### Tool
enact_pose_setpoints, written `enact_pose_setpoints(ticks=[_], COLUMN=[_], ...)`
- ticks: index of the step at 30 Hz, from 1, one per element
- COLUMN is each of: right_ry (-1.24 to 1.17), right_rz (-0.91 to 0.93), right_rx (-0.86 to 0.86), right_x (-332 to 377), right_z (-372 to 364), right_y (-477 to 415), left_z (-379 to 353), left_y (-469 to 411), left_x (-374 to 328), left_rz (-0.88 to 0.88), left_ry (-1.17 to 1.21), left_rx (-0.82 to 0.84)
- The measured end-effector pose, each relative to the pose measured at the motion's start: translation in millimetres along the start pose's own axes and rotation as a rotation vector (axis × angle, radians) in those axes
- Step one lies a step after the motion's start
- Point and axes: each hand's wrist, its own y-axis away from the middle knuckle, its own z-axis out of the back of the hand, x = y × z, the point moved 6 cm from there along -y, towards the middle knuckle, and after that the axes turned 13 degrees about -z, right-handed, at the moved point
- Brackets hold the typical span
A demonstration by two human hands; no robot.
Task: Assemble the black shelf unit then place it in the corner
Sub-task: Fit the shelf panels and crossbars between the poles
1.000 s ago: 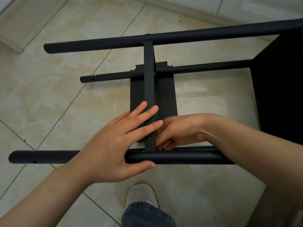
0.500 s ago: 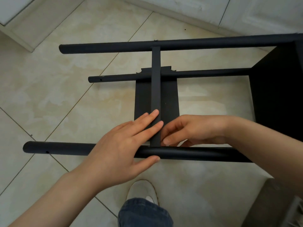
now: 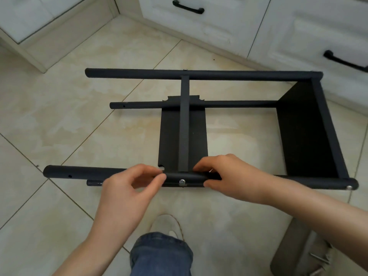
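The black shelf unit point(image 3: 184, 124) lies on its side on the tiled floor point(image 3: 59, 120), in front of white cabinets point(image 3: 199, 30) with black handles point(image 3: 188, 7). Its poles run left to right. The far pole point(image 3: 219, 75) and the near pole point(image 3: 189, 176) sit uppermost, a thinner-looking pole point(image 3: 239, 103) lies between them lower down, and the end of a fourth pole point(image 3: 93, 183) shows just beneath the near one. One shelf panel point(image 3: 171, 136) stands edge-on at mid-length and touches the near pole; a second panel point(image 3: 304, 132) closes the right end of the frame. A screw point(image 3: 182, 182) sits in the near pole at the middle panel, and another screw point(image 3: 348, 187) sits at the pole's right end. The left hand point(image 3: 129, 186) is curled round the near pole just left of the middle screw, with thumb and forefinger almost meeting. The right hand point(image 3: 229, 176) grips the same pole just right of the screw — fingers over the top, thumb underneath. A shoe point(image 3: 165, 224) and a denim knee point(image 3: 161, 255) show below the hands. At lower right a grey board point(image 3: 288, 251) carries loose screws point(image 3: 318, 259) — well apart from the frame.
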Motion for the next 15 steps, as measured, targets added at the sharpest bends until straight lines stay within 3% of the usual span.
enact_pose_setpoints(ticks=[4, 7, 11, 15], right_ry=[-0.018, -0.028, 0.017, 0.16], right_rz=[0.0, 0.002, 0.026, 0.071], right_rx=[-0.102, -0.139, -0.162, -0.212], right_x=[-1.8, -4.6, -5.5, 0.1], right_z=[-1.5, -4.0, -5.9, -6.9], right_y=[8.2, 9.3, 11.0, 16.3], left_z=[-27.7, -48.0, -59.7, -51.9], left_y=[18.6, 26.9, 26.5, 19.5], left_x=[33.4, 40.7, 46.4, 53.2], left_rz=[0.474, 0.672, 0.769, 0.736], left_ry=[0.314, 0.725, 1.107, 1.13], left_rx=[0.24, 0.165, -0.054, -0.195])
